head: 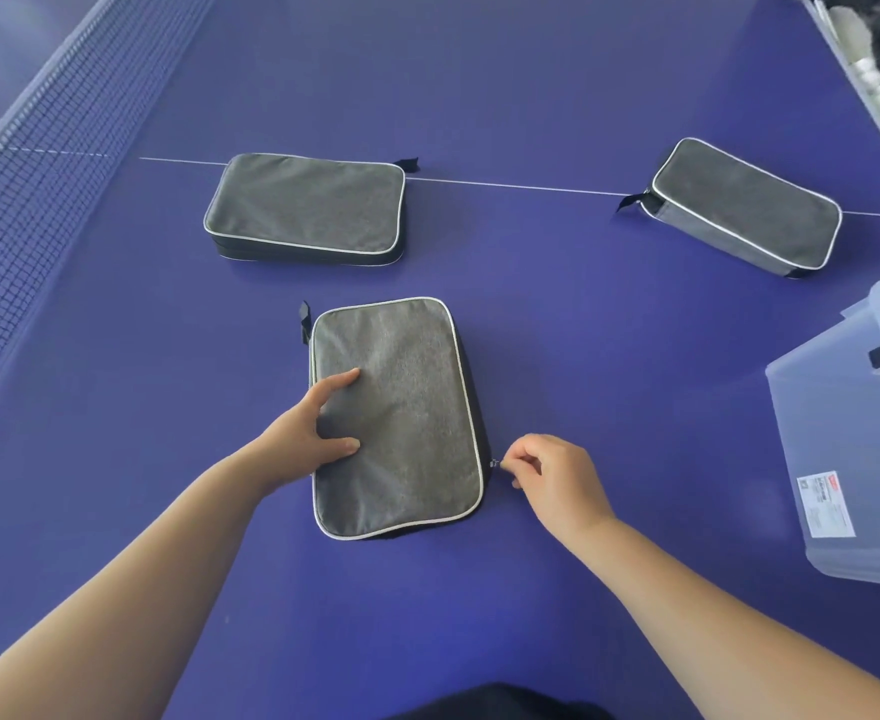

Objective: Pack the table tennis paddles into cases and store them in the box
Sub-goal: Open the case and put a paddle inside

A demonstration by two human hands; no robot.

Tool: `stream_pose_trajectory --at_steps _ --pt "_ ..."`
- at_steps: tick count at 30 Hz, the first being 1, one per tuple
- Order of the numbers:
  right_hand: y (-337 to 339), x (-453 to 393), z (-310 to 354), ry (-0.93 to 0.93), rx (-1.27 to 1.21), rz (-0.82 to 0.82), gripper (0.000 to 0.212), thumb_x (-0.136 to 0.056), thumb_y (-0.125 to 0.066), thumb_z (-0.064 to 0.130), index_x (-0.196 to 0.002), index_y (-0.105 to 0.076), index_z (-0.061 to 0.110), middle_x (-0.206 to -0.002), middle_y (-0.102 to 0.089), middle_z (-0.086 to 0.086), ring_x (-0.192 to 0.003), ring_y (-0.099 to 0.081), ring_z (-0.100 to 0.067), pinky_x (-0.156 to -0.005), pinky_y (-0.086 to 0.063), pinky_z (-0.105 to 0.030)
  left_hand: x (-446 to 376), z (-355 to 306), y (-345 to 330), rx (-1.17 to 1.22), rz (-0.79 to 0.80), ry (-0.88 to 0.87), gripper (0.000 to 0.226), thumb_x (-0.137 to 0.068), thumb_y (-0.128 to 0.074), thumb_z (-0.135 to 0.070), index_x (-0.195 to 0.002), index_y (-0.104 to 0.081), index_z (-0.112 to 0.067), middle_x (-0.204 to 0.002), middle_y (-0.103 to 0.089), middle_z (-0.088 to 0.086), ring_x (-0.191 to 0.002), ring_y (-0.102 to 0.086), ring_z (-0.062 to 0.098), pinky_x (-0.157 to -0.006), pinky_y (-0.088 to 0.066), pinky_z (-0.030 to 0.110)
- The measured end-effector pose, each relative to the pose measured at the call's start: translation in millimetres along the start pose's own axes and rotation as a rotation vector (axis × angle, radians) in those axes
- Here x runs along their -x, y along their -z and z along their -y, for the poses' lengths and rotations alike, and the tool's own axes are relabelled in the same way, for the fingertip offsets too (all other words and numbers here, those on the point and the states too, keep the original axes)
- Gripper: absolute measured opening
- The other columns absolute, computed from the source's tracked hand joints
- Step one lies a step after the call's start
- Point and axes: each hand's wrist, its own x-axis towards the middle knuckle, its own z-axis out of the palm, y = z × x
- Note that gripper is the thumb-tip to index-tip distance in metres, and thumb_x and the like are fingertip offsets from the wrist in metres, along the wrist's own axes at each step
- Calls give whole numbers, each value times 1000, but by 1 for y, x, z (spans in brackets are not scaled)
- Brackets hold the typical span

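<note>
Three gray cases are lying on the blue table (557, 314). The near case (401, 413) is sitting in the middle of the frame, flat and zipped along the sides that show.

The left hand (313, 428) is resting on the left part of this case. Its thumb and first finger are spread wide and lying flat on the gray cloth, pressing it down. The right hand (552, 480) is sitting just beside the case's right edge, low down. Its fingers are curled in and pinching the tiny silver zipper pull (495, 464).

The second case (305, 207) is lying in the upper middle of the frame, on the thin white line (521, 186). The third case (744, 207) is lying in the upper right, tilted.

A clear plastic box (843, 459) is standing at the right edge of the frame, well apart from the near case. The net (48, 142) is running along the upper left.
</note>
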Motion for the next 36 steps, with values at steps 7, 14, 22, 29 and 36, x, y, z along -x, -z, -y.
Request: stream_pose_trajectory --at_steps 7,14,22,29,36 --pt "-12 16 2 17 -17 60 15 -88 -65 16 -73 -65 20 -71 -63 10 -70 -61 -12 -66 -51 -34 -3 -22 -36 -340 -380 80 60 -93 -57 -41 -149 -33 -40 -161 -13 9 -140 -29 30 -108 -39 45" --pt "-11 19 2 4 -52 18 8 -89 -66 16 -81 -69 17 -77 -66 8 -73 -65 -13 -67 -55 -36 -5 -42 -106 -424 -534 179 116 -76 -58 -74 -156 0 -13 -160 15 21 -149 14 34 -121 4 45" --pt "-11 23 -2 20 -16 40 12 -89 -66 20 -77 -66 20 -74 -62 10 -71 -60 -12 -65 -51 -34 -4 -27 -90 -599 -395 -27 123 -69 -66 -74 -157 2 -20 -162 16 9 -150 13 26 -123 -2 40" --pt "-9 20 -4 -38 -65 16 17 -90 -61 13 -74 -64 18 -76 -64 8 -70 -64 -8 -67 -53 -35 -8 -26 -74 -720 -234 -138 126 -66 -67 -76 -156 5 -27 -163 17 3 -150 13 22 -123 -6 40" --pt "8 12 -14 -117 -111 -65 19 -92 -60 12 -75 -64 21 -77 -66 10 -67 -66 -1 -67 -54 -29 -15 -28 -57 -866 -66 -279 128 -64 -67 -77 -155 10 -30 -162 22 -2 -150 16 18 -121 2 35"
